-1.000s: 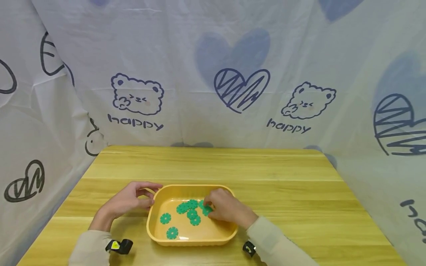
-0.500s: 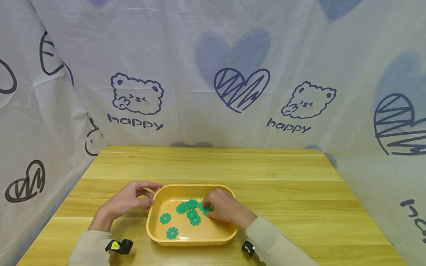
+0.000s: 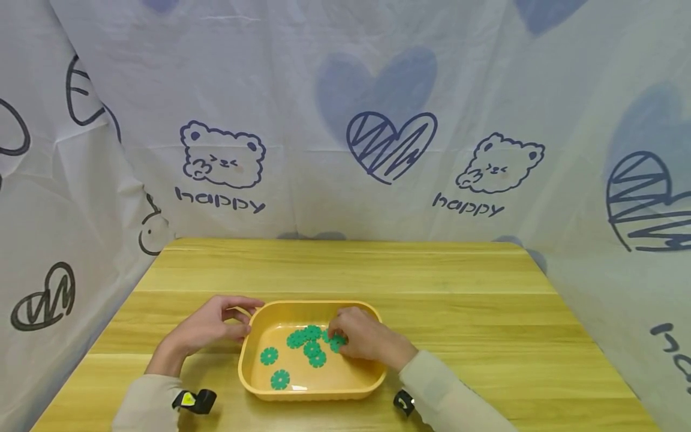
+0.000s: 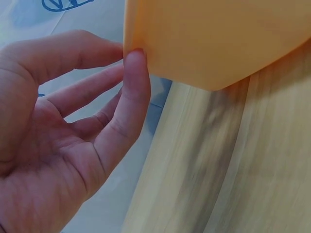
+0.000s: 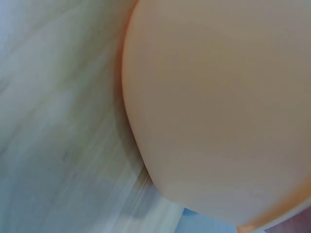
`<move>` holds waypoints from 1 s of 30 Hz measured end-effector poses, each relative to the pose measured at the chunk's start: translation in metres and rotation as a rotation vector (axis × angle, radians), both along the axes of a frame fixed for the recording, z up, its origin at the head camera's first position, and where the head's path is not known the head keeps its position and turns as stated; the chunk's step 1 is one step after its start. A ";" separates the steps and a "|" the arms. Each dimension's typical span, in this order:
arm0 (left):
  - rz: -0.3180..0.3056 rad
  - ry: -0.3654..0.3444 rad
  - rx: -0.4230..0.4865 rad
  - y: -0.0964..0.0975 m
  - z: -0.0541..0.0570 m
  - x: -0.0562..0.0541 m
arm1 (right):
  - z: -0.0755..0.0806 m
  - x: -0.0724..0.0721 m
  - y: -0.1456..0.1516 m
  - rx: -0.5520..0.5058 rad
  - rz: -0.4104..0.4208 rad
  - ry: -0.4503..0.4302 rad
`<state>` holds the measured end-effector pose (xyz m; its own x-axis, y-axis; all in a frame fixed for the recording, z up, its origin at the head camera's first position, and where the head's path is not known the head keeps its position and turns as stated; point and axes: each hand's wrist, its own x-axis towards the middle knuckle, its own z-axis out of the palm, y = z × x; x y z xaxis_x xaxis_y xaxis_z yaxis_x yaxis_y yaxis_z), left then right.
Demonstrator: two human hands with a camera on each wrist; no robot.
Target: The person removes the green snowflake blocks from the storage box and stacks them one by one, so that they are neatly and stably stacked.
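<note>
A yellow plastic tray (image 3: pixel 312 395) stands on the wooden table, with several green notched snowflake discs lying flat on its floor. At the tray's left end my left hand (image 3: pixel 209 327) holds the corner; in the left wrist view the thumb (image 4: pixel 134 73) presses the outer wall and the index fingertip meets the rim. My right hand (image 3: pixel 363 333) reaches inside over the right wall, fingers curled down and pinching at a green snowflake disc (image 3: pixel 338 344). Its fingertips partly cover that disc. In the right wrist view the tray's outer wall (image 5: pixel 218 107) hides nearly all of the hand.
Some discs overlap in a cluster (image 3: pixel 311 348) mid-tray; two lone discs, an upper disc (image 3: pixel 269 356) and a lower disc (image 3: pixel 280 379), lie at the left. Wooden table (image 3: pixel 459 300) extends behind and right. A printed cloth (image 3: pixel 302 120) hangs beyond its far edge.
The disc at my right fingertips has shifted very slightly to the right. Both hands, the tray and the other discs hold their places.
</note>
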<state>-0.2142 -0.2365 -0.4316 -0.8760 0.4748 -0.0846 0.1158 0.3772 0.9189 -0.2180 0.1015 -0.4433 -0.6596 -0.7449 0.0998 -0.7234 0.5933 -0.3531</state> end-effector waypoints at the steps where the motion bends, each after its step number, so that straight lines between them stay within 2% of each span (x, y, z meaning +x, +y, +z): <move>1: 0.000 -0.002 0.000 0.000 0.000 0.000 | 0.000 0.000 0.000 0.004 0.003 0.002; 8: -0.005 -0.006 0.008 0.000 0.000 -0.001 | 0.001 -0.002 0.000 0.036 0.024 0.007; 17: -0.011 -0.002 0.008 -0.001 -0.002 -0.001 | 0.002 0.000 0.001 0.055 0.020 -0.036; 30: -0.023 0.001 0.014 -0.001 -0.001 -0.001 | 0.003 -0.001 0.003 -0.008 0.031 -0.096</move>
<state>-0.2149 -0.2378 -0.4322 -0.8648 0.4961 -0.0773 0.1250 0.3618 0.9238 -0.2187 0.1043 -0.4401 -0.6433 -0.7644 0.0429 -0.7037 0.5683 -0.4264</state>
